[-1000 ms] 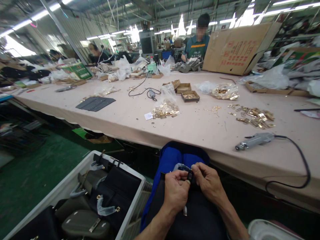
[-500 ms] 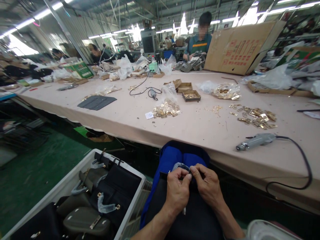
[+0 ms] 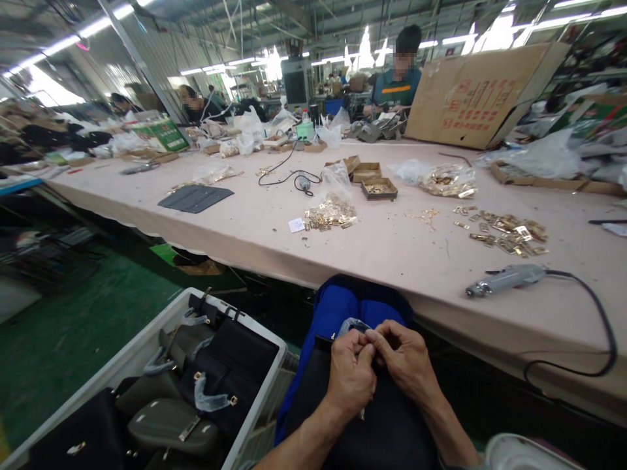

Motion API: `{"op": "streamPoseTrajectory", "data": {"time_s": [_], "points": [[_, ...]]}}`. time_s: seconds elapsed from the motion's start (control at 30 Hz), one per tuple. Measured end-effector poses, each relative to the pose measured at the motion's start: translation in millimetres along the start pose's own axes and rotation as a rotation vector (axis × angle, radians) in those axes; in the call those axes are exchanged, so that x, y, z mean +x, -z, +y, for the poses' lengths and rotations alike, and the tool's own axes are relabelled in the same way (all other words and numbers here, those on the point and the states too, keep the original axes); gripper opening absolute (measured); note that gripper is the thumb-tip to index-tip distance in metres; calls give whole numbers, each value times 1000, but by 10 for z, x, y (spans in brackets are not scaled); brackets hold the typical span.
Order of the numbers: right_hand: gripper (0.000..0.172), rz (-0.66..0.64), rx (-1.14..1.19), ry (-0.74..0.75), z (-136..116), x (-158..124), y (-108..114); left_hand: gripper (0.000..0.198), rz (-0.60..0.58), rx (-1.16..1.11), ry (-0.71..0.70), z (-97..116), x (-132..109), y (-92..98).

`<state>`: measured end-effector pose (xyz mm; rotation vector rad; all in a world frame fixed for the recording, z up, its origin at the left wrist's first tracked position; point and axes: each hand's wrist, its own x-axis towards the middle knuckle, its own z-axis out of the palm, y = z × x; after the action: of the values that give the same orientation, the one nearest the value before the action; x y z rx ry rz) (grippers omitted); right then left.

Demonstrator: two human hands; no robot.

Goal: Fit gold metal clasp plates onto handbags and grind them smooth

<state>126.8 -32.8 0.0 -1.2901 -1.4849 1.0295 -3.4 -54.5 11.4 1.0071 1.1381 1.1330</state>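
A black bag (image 3: 386, 424) lies on my lap over blue cloth (image 3: 337, 307), below the table edge. My left hand (image 3: 351, 373) and my right hand (image 3: 404, 360) meet at the bag's top edge, fingers pinched together on a small fitting wrapped in clear plastic (image 3: 353, 325). The fitting itself is mostly hidden by my fingers. A small metal piece (image 3: 362, 413) shows under my left hand.
A white crate (image 3: 147, 339) of dark bags stands at my left. On the long pink table (image 3: 255, 228) lie a grey power screwdriver (image 3: 507, 279) with a black cable, piles of gold hardware (image 3: 509, 232) and small boxes (image 3: 378, 188). Other people work at the far side.
My fingers have closed tighter together over the fitting, and the small dark part seen between them earlier is now covered. The view has shifted slightly.
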Motion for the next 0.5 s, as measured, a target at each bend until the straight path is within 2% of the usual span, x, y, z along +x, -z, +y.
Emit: {"op": "streamPoseTrajectory", "data": {"time_s": [0.1, 0.3, 0.43, 0.5], "points": [[44, 31, -61, -3, -32, 11, 0, 22, -77, -26, 33, 11, 1, 32], [53, -17, 44, -182, 33, 96, -51, 22, -112, -90, 73, 40, 23, 133], [58, -86, 77, -251, 94, 167, -155, 19, -78, -79, 47, 44, 35, 228], [59, -135, -12, -235, 34, 233, -194, 21, -12, -88, 40, 40, 40, 263]]}}
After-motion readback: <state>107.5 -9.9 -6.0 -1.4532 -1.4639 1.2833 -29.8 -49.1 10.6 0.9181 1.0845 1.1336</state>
